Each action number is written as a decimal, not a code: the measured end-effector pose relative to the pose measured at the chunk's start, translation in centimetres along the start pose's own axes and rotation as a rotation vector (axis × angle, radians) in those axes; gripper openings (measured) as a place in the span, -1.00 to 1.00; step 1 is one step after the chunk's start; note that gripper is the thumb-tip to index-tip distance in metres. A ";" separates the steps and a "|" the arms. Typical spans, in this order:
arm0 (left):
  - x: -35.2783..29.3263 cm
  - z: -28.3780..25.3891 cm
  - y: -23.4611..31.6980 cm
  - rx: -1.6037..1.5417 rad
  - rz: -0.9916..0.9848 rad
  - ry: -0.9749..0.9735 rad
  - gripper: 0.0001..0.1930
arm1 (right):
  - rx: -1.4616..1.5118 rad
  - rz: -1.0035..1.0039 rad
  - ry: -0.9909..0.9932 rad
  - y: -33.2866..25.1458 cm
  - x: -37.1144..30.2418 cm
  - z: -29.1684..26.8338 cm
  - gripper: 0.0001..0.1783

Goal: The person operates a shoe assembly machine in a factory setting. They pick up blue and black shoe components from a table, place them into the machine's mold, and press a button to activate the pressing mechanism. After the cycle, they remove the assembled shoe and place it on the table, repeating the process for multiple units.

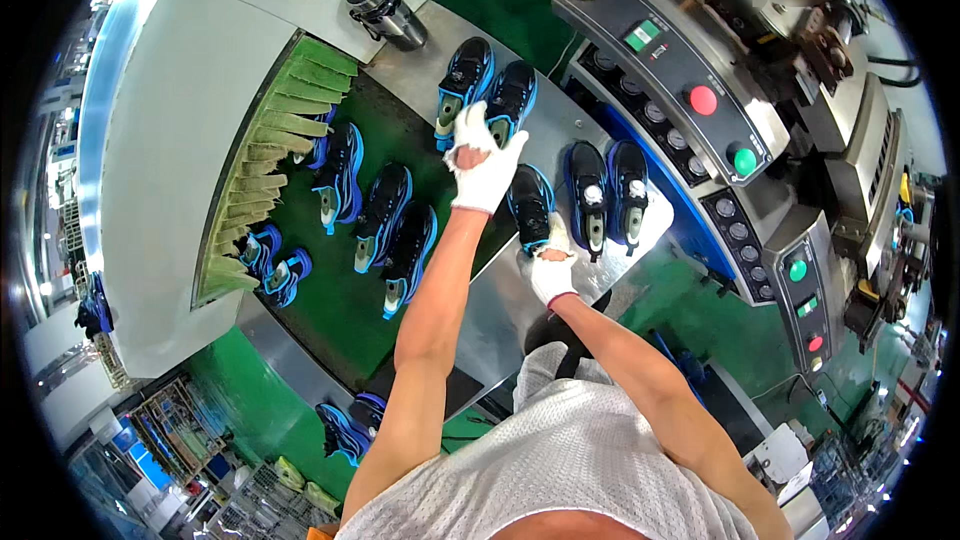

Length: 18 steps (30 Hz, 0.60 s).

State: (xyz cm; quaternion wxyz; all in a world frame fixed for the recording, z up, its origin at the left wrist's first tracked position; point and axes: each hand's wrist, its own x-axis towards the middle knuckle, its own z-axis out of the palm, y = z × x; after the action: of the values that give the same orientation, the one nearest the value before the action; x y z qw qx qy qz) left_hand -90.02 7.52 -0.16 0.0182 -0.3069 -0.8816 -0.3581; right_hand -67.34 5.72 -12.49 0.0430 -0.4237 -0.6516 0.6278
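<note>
My left hand (482, 162), in a worn white glove with a hole at the back, is held out with the thumb spread. Its fingertips are over the heels of a pair of black and blue sneakers, the left sneaker (467, 75) and the right sneaker (513, 92); whether they touch is hard to see. With its fingers at the heel, my gloved right hand (550, 268) grips another black and blue sneaker (530, 202) on the metal table (505, 290). Beside it, to the right, stand two matching sneakers (586, 185) with whitish round pieces in their openings.
Left of the table, several sneakers (383, 210) lie on a dark green conveyor belt (330, 340) before a machine opening hung with green strips (265, 155). A dark flask (385, 12) stands at the back. Control panels (670, 70) with buttons and gauges line the right.
</note>
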 end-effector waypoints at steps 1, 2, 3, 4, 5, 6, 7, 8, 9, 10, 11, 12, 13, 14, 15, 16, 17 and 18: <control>0.5 1.6 -1.8 0.089 -0.035 -0.055 -0.23 | -0.171 -0.016 0.005 0.1 -0.1 -0.1 0.11; 0.2 3.5 -5.1 0.104 -0.144 -0.112 -0.10 | -0.271 -0.047 -0.019 -1.9 -0.7 -0.5 0.04; 1.8 3.9 -3.5 0.074 -0.379 -0.351 -0.04 | -0.355 -0.034 0.013 -3.3 -0.6 -1.6 -0.02; 2.0 4.2 -4.9 0.121 -0.416 -0.353 -0.03 | -0.416 0.138 -0.109 -9.4 -1.6 -4.0 -0.07; 2.3 4.3 -5.5 0.171 -0.431 -0.368 -0.03 | -0.459 0.318 -0.212 -13.6 -2.4 -6.1 -0.12; 3.0 3.6 -4.3 0.175 -0.423 -0.405 -0.03 | -0.365 0.337 -0.118 -13.1 -3.1 -8.0 -0.15; 2.9 3.4 -5.1 0.209 -0.413 -0.312 -0.04 | -0.229 0.447 -0.155 -11.7 -3.9 -9.8 -0.14; 2.7 2.6 -6.8 0.182 -0.431 -0.293 -0.05 | -0.055 0.406 -0.208 -12.9 -5.9 -11.9 -0.13; 2.8 1.3 -8.1 0.055 -0.623 -0.459 -0.05 | 0.005 0.365 -0.194 -13.9 -8.0 -14.3 -0.15; 2.6 -0.4 -4.5 0.110 -0.569 -0.404 -0.06 | 0.082 0.343 -0.154 -14.4 -9.9 -17.0 -0.16; 1.4 -2.6 -2.7 0.025 -0.552 -0.456 0.04 | 0.032 0.320 -0.086 -14.5 -12.0 -19.2 -0.18; -0.3 -4.2 -0.2 0.047 -0.543 -0.480 -0.01 | 0.424 0.165 -0.060 -17.3 -14.2 -20.7 -0.28; -1.9 -5.9 2.3 0.068 -0.533 -0.503 -0.07 | 0.621 0.135 0.025 -16.1 -16.1 -22.0 -0.36; -3.6 -7.4 4.7 0.087 -0.531 -0.520 -0.12 | 0.677 0.114 0.039 -15.8 -18.0 -23.9 -0.35; -5.6 -8.3 5.8 0.129 -0.459 -0.603 -0.12 | 0.732 0.091 0.069 -15.6 -20.2 -25.8 -0.34; -8.7 -8.7 9.3 -0.070 -0.340 -0.421 -0.20 | 0.618 0.217 0.192 -13.3 -22.4 -27.1 -0.35; -10.0 -8.6 10.5 -0.317 -0.260 -0.521 -0.26 | 0.384 0.328 0.255 -13.8 -24.1 -28.3 -0.36; -11.0 -8.6 13.6 -0.423 -0.245 -0.616 -0.28 | 0.165 0.455 0.304 -14.1 -26.0 -29.5 -0.26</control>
State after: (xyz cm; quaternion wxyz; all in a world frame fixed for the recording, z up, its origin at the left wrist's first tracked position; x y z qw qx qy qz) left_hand -75.13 3.73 11.90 -0.3539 -0.2895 -0.7826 -0.4225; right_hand -40.46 15.14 18.05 0.0326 -0.6434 -0.4725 0.6015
